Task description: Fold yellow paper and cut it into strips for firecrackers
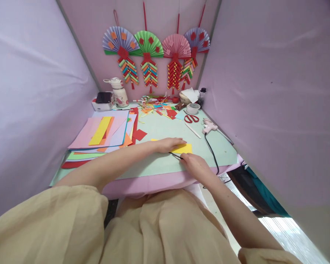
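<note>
A yellow paper piece (185,148) lies on the pale green mat (165,165) near the table's front edge. My left hand (169,144) rests on it, fingers stretched out flat and pointing right. Between the thumb and fingers of my right hand (194,165) is a slim dark pen-like tool (176,156). Its tip points left toward the paper's near edge, just below my left hand. Whether the tip is a blade or a point is too small to tell. Part of the yellow paper is hidden under my left hand.
Stacked coloured paper (116,128) lies at left. Red-handled scissors (191,118), a white stick-like tool (192,130) and a corded pink glue gun (209,126) lie at right. Paper scraps (153,105) and a bottle (120,93) are at the back. Paper fans (149,44) hang above.
</note>
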Available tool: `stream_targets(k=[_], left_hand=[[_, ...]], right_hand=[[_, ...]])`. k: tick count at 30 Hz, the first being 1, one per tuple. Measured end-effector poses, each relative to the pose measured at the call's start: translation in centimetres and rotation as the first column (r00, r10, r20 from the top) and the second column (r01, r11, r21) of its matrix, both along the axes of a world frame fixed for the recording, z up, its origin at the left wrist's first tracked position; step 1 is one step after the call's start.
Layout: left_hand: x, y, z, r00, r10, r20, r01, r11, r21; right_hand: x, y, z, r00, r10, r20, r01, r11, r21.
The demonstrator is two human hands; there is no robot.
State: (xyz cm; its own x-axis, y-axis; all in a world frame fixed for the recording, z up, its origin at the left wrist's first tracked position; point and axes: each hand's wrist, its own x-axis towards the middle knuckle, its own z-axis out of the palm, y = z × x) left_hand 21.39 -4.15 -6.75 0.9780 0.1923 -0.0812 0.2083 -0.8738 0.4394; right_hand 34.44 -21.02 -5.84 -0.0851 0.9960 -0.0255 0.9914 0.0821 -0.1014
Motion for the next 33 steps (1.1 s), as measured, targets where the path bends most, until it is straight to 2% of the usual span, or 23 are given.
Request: stream_targets(k=[4,7,10,14,16,19,22,33], left_hand=[[-1.0,1.4,0.5,0.994,-0.109,-0.032,0.112,0.989,0.098],[-1.9,2.1,0.9,0.991,-0.125,-0.056,0.132,0.978,0.163],[-2.5,2.0,0.8,0.995,-0.083,-0.062,0.094,0.975,0.202],[-2.5,0.7,0.3,0.998,0.014,-0.066,0.002,0.972,0.236],[-2.5,0.1,0.2,0.997,0.040,-0.071,-0.022,0.971,0.239],[-2.5,-0.2,0.2,0.997,0.015,-0.070,0.001,0.976,0.218],[-2.5,0.1,0.3,0.997,-0.010,-0.070,0.024,0.980,0.199],[-2.5,-0.3,0.3,0.997,0.042,-0.070,-0.028,0.982,0.187]], right_hand=[[0.4,-0.1,0.2,1.000,0.011,-0.021,-0.012,1.000,-0.014],[0.4,0.0,0.2,1.000,0.005,-0.026,-0.006,0.999,-0.033],[0.7,-0.1,0.3,0.999,0.011,-0.036,-0.012,0.999,-0.043],[2.1,-0.5,0.6,0.996,0.054,-0.073,-0.058,0.997,-0.049],[2.7,-0.7,0.8,0.991,0.084,-0.104,-0.089,0.995,-0.047],[2.9,-0.8,1.0,0.986,0.120,-0.113,-0.126,0.991,-0.045],[2.2,-0.5,1.1,0.988,0.137,-0.076,-0.141,0.989,-0.052],[-0.4,1.0,1.1,0.968,0.249,0.022,-0.249,0.968,-0.018]])
